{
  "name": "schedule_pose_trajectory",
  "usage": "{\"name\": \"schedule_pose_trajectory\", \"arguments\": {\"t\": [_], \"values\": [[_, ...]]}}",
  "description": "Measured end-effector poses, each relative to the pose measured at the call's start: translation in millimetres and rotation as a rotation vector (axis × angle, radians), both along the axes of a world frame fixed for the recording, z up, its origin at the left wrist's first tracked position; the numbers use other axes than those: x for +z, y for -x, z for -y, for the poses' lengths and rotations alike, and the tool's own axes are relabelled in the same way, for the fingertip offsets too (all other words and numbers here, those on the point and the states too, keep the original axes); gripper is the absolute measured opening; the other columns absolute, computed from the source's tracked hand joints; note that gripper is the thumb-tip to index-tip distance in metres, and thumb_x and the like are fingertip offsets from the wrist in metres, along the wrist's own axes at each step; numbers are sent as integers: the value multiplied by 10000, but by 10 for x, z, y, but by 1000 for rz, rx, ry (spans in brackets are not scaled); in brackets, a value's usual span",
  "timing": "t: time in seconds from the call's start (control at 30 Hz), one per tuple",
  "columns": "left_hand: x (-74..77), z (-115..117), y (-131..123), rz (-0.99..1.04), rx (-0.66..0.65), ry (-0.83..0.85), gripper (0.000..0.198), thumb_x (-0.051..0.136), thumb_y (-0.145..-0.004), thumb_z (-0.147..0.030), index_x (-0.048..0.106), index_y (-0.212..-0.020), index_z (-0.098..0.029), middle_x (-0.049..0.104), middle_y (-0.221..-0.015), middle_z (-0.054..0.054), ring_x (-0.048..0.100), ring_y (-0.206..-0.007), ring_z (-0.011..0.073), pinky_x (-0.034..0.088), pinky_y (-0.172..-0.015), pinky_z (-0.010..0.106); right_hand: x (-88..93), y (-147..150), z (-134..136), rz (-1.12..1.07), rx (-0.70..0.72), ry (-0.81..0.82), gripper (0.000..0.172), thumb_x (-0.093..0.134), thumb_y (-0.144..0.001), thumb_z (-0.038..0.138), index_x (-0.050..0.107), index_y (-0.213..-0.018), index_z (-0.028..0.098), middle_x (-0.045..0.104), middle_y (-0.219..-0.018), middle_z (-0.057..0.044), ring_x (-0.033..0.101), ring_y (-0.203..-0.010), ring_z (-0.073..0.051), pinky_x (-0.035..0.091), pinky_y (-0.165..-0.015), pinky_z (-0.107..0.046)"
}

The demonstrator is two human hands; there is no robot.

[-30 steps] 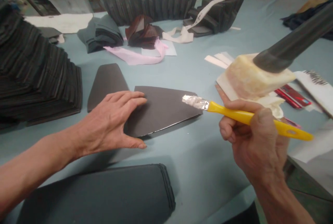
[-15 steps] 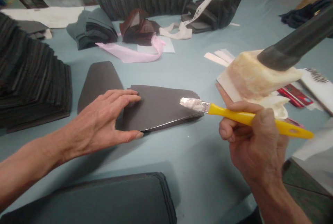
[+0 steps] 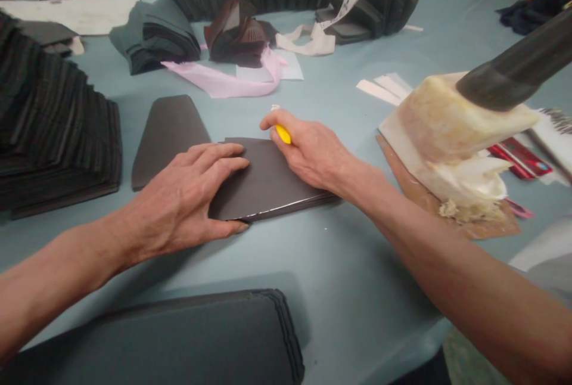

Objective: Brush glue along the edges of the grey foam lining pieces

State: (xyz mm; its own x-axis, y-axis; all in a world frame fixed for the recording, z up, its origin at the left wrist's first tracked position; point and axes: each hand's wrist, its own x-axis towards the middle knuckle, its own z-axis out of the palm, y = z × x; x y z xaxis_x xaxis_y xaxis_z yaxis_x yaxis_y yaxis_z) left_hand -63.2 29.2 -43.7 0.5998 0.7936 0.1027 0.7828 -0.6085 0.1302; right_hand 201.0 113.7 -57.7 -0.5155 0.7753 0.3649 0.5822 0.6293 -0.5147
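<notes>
My left hand [image 3: 187,194] lies over the left end of a small stack of dark grey panels [image 3: 272,179]. Its fingers are stretched across the top, with the thumb by the near edge, where a shiny wet line runs. My right hand [image 3: 308,143] is closed around a yellow-handled paintbrush [image 3: 282,133] above the stack's far edge. Most of the brush is hidden by the hand; a bit of white shows past the fingers. Left of the stack, a single dark panel [image 3: 172,134] lies flat, partly behind my left hand.
A tall pile of dark pieces [image 3: 58,129] stands at left, another dark stack [image 3: 179,343] in front. At right sits a glue-crusted pale block [image 3: 473,111] with a black tube on a brown board [image 3: 487,227]. Pink cloth [image 3: 218,81] and a brown bundle [image 3: 236,33] lie behind.
My right hand has moved left with the paintbrush, from beside the crusted block to the stack's far edge. My left hand stays on the stack. The view has tilted slightly down.
</notes>
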Motion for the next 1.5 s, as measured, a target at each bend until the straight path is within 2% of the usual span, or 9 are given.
{"name": "schedule_pose_trajectory", "arguments": {"t": [0.17,0.53,0.67,0.8,0.9,1.03,1.17,1.3,1.5], "values": [[-13,1,23,-1,23,37,918,659,-860,-859,463,-1545,-279,477,-1710,162,477,-1568,433,442,-1294,638,-98,69,61,89,32,-19,310,497,-1075,256,669,-1333,267,807,-1046,-83,690,-847,-264,485,-785,-368],[-26,89,-10,-32,44,24,1015,581,-834,-936,434,-1564,-246,440,-1729,148,464,-1552,475,473,-1278,688,-81,24,157,56,82,-10,325,462,-1104,377,671,-1326,265,778,-1015,-58,694,-846,-247,504,-831,-363],[52,116,-10,27,10,25,1127,517,-776,-1057,502,-1545,-233,458,-1724,176,444,-1555,503,429,-1286,732,-42,-4,179,16,76,-15,359,419,-1125,429,657,-1347,277,791,-1148,-57,721,-945,-249,537,-893,-376],[268,96,-17,191,-5,61,664,463,-1023,-811,673,-1373,-287,671,-1522,76,592,-1427,364,438,-1293,586,127,-75,202,-224,21,-7,309,469,-1128,461,670,-1287,290,770,-1159,-63,730,-984,-244,542,-912,-385],[337,27,-29,291,24,64,428,447,-1096,-557,726,-1288,-296,760,-1322,36,680,-1258,285,480,-1223,494,299,-119,265,-567,-84,-42,265,491,-1135,412,706,-1178,263,733,-1049,-64,703,-806,-199,519,-731,-345],[256,-76,-36,282,-32,139,389,449,-1066,-445,780,-1180,-272,775,-1271,59,698,-1173,266,517,-1135,450,457,-126,514,-821,-215,-13,264,626,-1084,388,765,-938,218,698,-968,-63,547,-578,-120,354,-512,-321],[194,-118,-25,231,-53,187,404,475,-1022,-473,802,-1175,-292,766,-1293,70,682,-1183,285,499,-1166,466,479,-52,885,-787,-204,143,283,703,-1040,392,759,-801,252,636,-730,-24,435,-473,-115,310,-444,-340],[181,-134,-1,238,-37,228,425,495,-989,-577,804,-1171,-348,758,-1327,44,670,-1227,300,480,-1210,485,428,54,1116,-703,-172,228,273,747,-1009,456,722,-794,290,471,-533,39,373,-412,-115,288,-392,-316],[149,-153,1,266,-54,213,436,498,-977,-590,808,-1147,-335,760,-1294,43,675,-1205,294,475,-1203,477,396,127,1215,-648,-95,253,295,664,-1086,451,735,-871,262,501,-564,49,428,-448,-93,360,-428,-276]]}}
